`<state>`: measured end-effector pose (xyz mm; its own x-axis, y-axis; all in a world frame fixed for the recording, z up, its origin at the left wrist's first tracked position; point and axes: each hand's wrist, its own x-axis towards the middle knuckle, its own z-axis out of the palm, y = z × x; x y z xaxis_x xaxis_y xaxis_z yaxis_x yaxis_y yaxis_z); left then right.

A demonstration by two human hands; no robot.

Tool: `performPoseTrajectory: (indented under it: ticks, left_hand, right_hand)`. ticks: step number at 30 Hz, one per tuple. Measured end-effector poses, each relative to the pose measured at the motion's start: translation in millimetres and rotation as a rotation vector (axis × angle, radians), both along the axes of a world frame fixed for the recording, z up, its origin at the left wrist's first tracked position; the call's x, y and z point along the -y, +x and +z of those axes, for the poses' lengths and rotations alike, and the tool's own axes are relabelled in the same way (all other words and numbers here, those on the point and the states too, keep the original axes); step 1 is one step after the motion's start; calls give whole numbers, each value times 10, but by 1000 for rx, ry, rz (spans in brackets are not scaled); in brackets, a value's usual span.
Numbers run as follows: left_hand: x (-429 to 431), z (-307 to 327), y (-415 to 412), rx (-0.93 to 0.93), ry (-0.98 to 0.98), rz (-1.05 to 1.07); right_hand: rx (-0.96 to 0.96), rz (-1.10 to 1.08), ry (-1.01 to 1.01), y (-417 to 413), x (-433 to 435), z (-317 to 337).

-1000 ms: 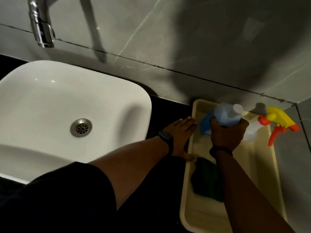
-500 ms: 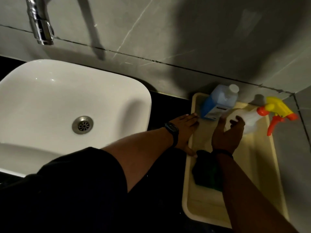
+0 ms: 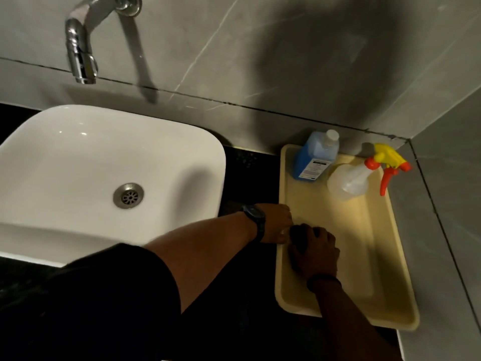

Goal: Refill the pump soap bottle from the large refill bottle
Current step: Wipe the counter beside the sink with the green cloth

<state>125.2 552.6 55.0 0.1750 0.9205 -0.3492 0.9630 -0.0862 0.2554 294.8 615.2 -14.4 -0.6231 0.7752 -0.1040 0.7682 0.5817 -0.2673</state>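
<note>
fingers on the right hand are curled down over something dark at the near left edge of the tray, and honestly i can't tell what it is or whether they're really clamped on it, too dim and the hand covers it. the left hand sits right next to it, touching the tray's left rim, its fingers mostly hidden behind the right hand so can't say if they're spread or closed. there's a dark watch on the left wrist and a dark band on the right one.

the blue refill bottle with the white cap stands upright in the tray's far left corner, well apart from both hands. just beside it on the right is a clear spray bottle with a yellow and orange trigger head, leaning toward the corner of the wall. a pump bottle isn't something i can make out.

the tray is cream plastic and sits on a black tabletop, tucked into the corner of grey tiled walls. left of it is a white basin with a metal drain, and a chrome tap sticks out of the wall above it.
</note>
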Motion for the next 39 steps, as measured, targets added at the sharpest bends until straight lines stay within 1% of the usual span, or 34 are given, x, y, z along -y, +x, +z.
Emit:
performPoseTrajectory:
  ticks: [2, 4, 8, 11, 13, 16, 18, 20, 22, 24, 26, 29, 31, 32, 34, 36, 39]
  left_hand:
    - [163, 19, 76, 72, 4, 52]
    - [370, 69, 105, 150, 58, 115]
    - [901, 184, 72, 261, 148, 223]
    - [1407, 298, 25, 297, 187, 265]
    - [1806, 388, -11, 333, 229, 294]
    - [2472, 452, -41, 380, 380, 367]
    - [2970, 440, -86, 398, 477, 397]
    - [3455, 327, -178, 369, 542, 436]
    - [3869, 155, -337, 328, 515, 515]
    - [4283, -77, -564, 283, 426, 653]
    - [4630, -316, -802, 185, 356, 786]
    - [5027, -614, -1130, 43, 224, 943]
    - [5183, -765, -1290, -24, 119, 1002]
    - [5236, -838, -1338, -49, 73, 1019]
    - [5294, -957, -1374, -88, 23, 1026]
    - [5308, -1041, -1344, -125, 40, 1023]
    - [5318, -1075, -1315, -161, 95, 1022]
  right_hand:
    - [-28, -48, -27, -4, 52, 56]
    - [-85, -97, -9, 7, 119, 149]
    - [-279, -223, 17, 0, 368, 405]
    - [-404, -207, 81, -70, 723, 608]
    - [-452, -183, 131, -138, 1033, 719]
    - [-506, -174, 171, -236, 1604, 798]
    - [-520, -166, 136, -318, 2026, 784]
    - [-471, -117, 103, -402, 2401, 695]
    - [-412, -91, 69, -452, 2669, 578]
    - [-362, -68, 28, -504, 2911, 432]
    - [-297, -40, 2, -556, 3040, 285]
    - [-98, -50, -34, -701, 3135, 80]
    - [14, -81, 17, -780, 3183, -35]
    - [33, -85, 52, -815, 3216, -81]
    - [-3, -67, 138, -878, 3295, -160]
    - [-60, -27, 211, -951, 3401, -219]
    - [-112, 39, 236, -1171, 3610, -258]
